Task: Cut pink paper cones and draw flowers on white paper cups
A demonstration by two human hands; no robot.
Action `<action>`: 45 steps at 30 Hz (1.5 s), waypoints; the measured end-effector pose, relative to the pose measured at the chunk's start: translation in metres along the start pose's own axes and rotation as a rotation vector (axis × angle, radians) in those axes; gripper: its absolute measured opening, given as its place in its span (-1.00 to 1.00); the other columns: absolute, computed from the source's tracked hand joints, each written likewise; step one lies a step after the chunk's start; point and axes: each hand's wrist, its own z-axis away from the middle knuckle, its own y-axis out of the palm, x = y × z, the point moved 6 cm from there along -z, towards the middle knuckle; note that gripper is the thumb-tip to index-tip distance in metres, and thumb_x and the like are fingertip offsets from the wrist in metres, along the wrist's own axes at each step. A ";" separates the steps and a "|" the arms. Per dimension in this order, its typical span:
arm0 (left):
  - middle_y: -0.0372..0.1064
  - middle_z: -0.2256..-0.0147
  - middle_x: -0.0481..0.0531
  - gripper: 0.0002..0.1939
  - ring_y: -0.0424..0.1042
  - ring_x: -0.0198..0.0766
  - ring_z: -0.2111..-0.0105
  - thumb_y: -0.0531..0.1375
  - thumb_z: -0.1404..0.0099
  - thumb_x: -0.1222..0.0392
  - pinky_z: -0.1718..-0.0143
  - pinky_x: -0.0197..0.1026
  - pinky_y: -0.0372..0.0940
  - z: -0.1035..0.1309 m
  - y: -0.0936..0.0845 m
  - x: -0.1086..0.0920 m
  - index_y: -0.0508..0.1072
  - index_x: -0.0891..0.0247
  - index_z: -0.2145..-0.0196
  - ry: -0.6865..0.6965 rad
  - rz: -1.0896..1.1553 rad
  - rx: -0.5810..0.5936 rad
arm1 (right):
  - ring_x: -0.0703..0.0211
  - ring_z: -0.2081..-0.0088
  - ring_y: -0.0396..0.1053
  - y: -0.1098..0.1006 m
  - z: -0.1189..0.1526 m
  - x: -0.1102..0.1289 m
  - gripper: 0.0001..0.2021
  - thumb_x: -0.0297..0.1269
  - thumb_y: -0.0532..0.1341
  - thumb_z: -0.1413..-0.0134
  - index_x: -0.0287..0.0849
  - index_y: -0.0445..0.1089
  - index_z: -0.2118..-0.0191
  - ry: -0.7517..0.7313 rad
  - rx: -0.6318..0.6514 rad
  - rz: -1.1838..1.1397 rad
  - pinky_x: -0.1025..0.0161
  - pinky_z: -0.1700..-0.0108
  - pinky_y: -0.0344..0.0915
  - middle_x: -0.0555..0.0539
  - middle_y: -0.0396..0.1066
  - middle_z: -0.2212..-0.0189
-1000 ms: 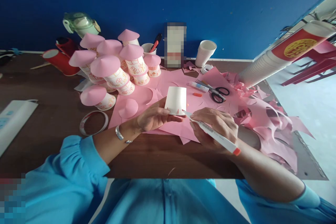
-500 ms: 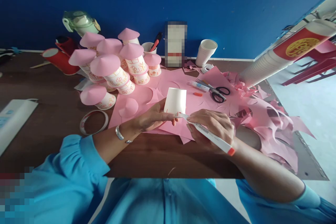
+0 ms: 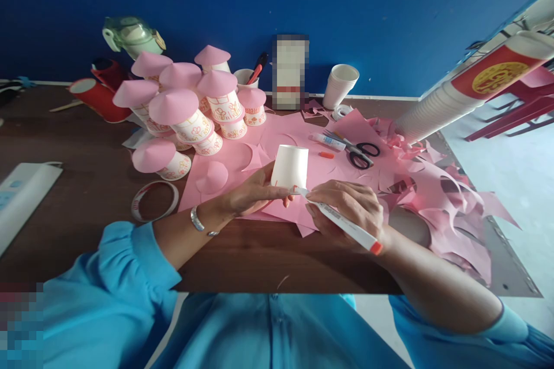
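My left hand [image 3: 255,191] holds a white paper cup [image 3: 291,165] upside down by its lower rim, thumb across the front. Small red marks show on the cup near that rim. In my right hand [image 3: 350,207] is a white marker [image 3: 346,225] with an orange end, its tip touching the cup beside my left thumb. An orange cap [image 3: 326,155] lies on the pink paper [image 3: 234,155] behind the cup. To the left stand several decorated cups with pink cone tops [image 3: 173,107].
Scissors [image 3: 363,155] and a glue stick [image 3: 328,141] lie on the paper. Pink scraps [image 3: 445,190] and a long cup stack [image 3: 441,109] are at the right. A tape roll [image 3: 154,202] lies left; a smaller cup stack [image 3: 340,86] stands by the wall.
The marker's orange end has swung slightly left and my right hand has shifted a little with it. The cup has moved very slightly to the right.
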 end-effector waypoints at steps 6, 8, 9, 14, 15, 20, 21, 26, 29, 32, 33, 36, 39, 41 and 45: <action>0.48 0.28 0.05 -0.66 0.45 -0.28 0.30 0.46 -0.22 0.11 0.28 -0.24 0.40 0.000 0.000 0.000 0.51 0.28 0.12 -0.003 -0.003 -0.005 | 0.19 0.43 0.59 0.001 0.000 0.000 -0.76 -0.54 0.28 -0.23 -0.14 0.41 0.04 -0.002 0.006 -0.002 0.27 0.38 0.55 0.01 0.59 0.40; 0.47 0.29 0.03 -0.65 0.44 -0.30 0.31 0.47 -0.22 0.10 0.29 -0.24 0.39 0.000 0.001 -0.001 0.51 0.27 0.12 -0.004 -0.006 -0.010 | 0.18 0.42 0.59 0.001 0.000 0.000 -0.75 -0.55 0.28 -0.22 -0.15 0.42 0.02 -0.005 0.009 -0.005 0.27 0.38 0.55 0.01 0.59 0.40; 0.47 0.29 0.03 -0.65 0.44 -0.30 0.31 0.47 -0.22 0.10 0.30 -0.24 0.39 0.000 0.002 -0.002 0.51 0.27 0.13 -0.008 -0.009 -0.010 | 0.18 0.41 0.60 0.001 0.000 0.000 -0.74 -0.55 0.28 -0.22 -0.15 0.42 0.01 -0.005 0.011 -0.005 0.27 0.38 0.55 0.00 0.59 0.39; 0.47 0.29 0.03 -0.66 0.43 -0.29 0.31 0.47 -0.22 0.11 0.30 -0.23 0.37 0.000 0.003 -0.002 0.51 0.27 0.12 -0.006 -0.017 -0.008 | 0.18 0.40 0.60 0.001 0.002 -0.002 -0.68 -0.56 0.29 -0.19 -0.14 0.42 -0.02 0.002 0.016 -0.004 0.28 0.36 0.55 0.02 0.60 0.38; 0.47 0.28 0.04 -0.66 0.43 -0.28 0.31 0.46 -0.23 0.11 0.29 -0.23 0.37 0.000 0.002 -0.002 0.51 0.27 0.12 -0.004 -0.015 -0.004 | 0.18 0.40 0.60 0.001 0.002 -0.002 -0.68 -0.56 0.29 -0.20 -0.14 0.42 -0.02 0.002 0.015 -0.003 0.28 0.36 0.55 0.02 0.60 0.38; 0.47 0.27 0.05 -0.67 0.44 -0.27 0.29 0.45 -0.25 0.12 0.28 -0.22 0.39 0.000 0.001 0.000 0.51 0.26 0.11 0.008 -0.012 0.008 | 0.18 0.40 0.61 0.001 0.000 -0.001 -0.72 -0.54 0.28 -0.24 -0.13 0.41 -0.01 -0.008 0.015 0.004 0.27 0.36 0.56 -0.01 0.61 0.37; 0.47 0.27 0.05 -0.67 0.44 -0.27 0.29 0.46 -0.24 0.11 0.28 -0.22 0.38 0.000 0.001 -0.001 0.51 0.26 0.12 0.009 -0.015 0.007 | 0.19 0.40 0.61 0.001 0.000 -0.001 -0.73 -0.54 0.28 -0.24 -0.13 0.41 0.00 -0.013 0.015 0.004 0.27 0.36 0.56 -0.01 0.61 0.36; 0.47 0.27 0.06 -0.66 0.43 -0.27 0.29 0.46 -0.22 0.10 0.29 -0.22 0.38 0.000 0.002 -0.002 0.51 0.27 0.13 0.006 -0.013 0.007 | 0.19 0.41 0.60 -0.001 -0.003 0.000 -0.79 -0.56 0.28 -0.24 -0.17 0.42 0.06 -0.007 0.006 0.028 0.28 0.35 0.56 -0.04 0.60 0.38; 0.47 0.27 0.06 -0.67 0.43 -0.26 0.29 0.46 -0.23 0.10 0.29 -0.21 0.36 0.000 0.002 -0.003 0.51 0.27 0.14 0.012 -0.028 0.004 | 0.20 0.44 0.57 -0.002 -0.004 0.001 -0.78 -0.57 0.29 -0.22 -0.18 0.41 0.08 -0.011 0.006 0.037 0.29 0.38 0.54 -0.05 0.60 0.39; 0.47 0.28 0.06 -0.65 0.43 -0.26 0.30 0.47 -0.21 0.09 0.29 -0.20 0.35 0.001 0.002 -0.003 0.52 0.28 0.13 0.009 -0.032 -0.002 | 0.21 0.45 0.56 -0.002 -0.004 0.001 -0.79 -0.56 0.28 -0.23 -0.18 0.41 0.08 -0.015 0.003 0.037 0.30 0.39 0.52 -0.04 0.59 0.40; 0.47 0.28 0.06 -0.65 0.43 -0.26 0.30 0.47 -0.21 0.09 0.29 -0.20 0.35 0.001 0.002 -0.003 0.51 0.28 0.13 0.007 -0.031 -0.006 | 0.21 0.45 0.56 -0.002 -0.003 0.001 -0.79 -0.56 0.28 -0.23 -0.17 0.41 0.08 -0.014 0.002 0.034 0.30 0.39 0.52 -0.04 0.59 0.40; 0.47 0.29 0.05 -0.64 0.43 -0.28 0.31 0.47 -0.21 0.09 0.30 -0.22 0.36 0.000 0.002 -0.002 0.51 0.28 0.13 0.004 -0.025 -0.006 | 0.20 0.44 0.58 -0.001 -0.003 0.001 -0.78 -0.57 0.28 -0.22 -0.18 0.41 0.08 -0.012 0.006 0.019 0.29 0.36 0.52 -0.03 0.59 0.41; 0.47 0.28 0.04 -0.64 0.44 -0.28 0.30 0.47 -0.22 0.11 0.30 -0.23 0.39 0.000 0.002 -0.001 0.50 0.28 0.12 -0.005 -0.017 -0.004 | 0.19 0.41 0.60 0.000 -0.002 0.001 -0.77 -0.57 0.28 -0.22 -0.17 0.41 0.07 -0.007 0.002 0.011 0.29 0.34 0.53 -0.02 0.59 0.41; 0.47 0.27 0.04 -0.64 0.45 -0.28 0.30 0.47 -0.22 0.12 0.29 -0.23 0.40 0.000 0.001 0.001 0.49 0.28 0.11 -0.012 -0.009 -0.006 | 0.19 0.42 0.60 -0.001 -0.002 0.002 -0.79 -0.55 0.27 -0.23 -0.15 0.41 0.07 -0.002 -0.012 0.013 0.29 0.35 0.54 0.01 0.59 0.42; 0.47 0.25 0.05 -0.65 0.45 -0.28 0.28 0.47 -0.21 0.15 0.29 -0.24 0.40 0.000 0.000 0.002 0.49 0.28 0.11 -0.021 -0.007 -0.024 | 0.20 0.45 0.58 -0.003 -0.002 0.003 -0.83 -0.53 0.26 -0.25 -0.16 0.41 0.10 -0.023 -0.043 0.031 0.28 0.37 0.53 0.01 0.57 0.45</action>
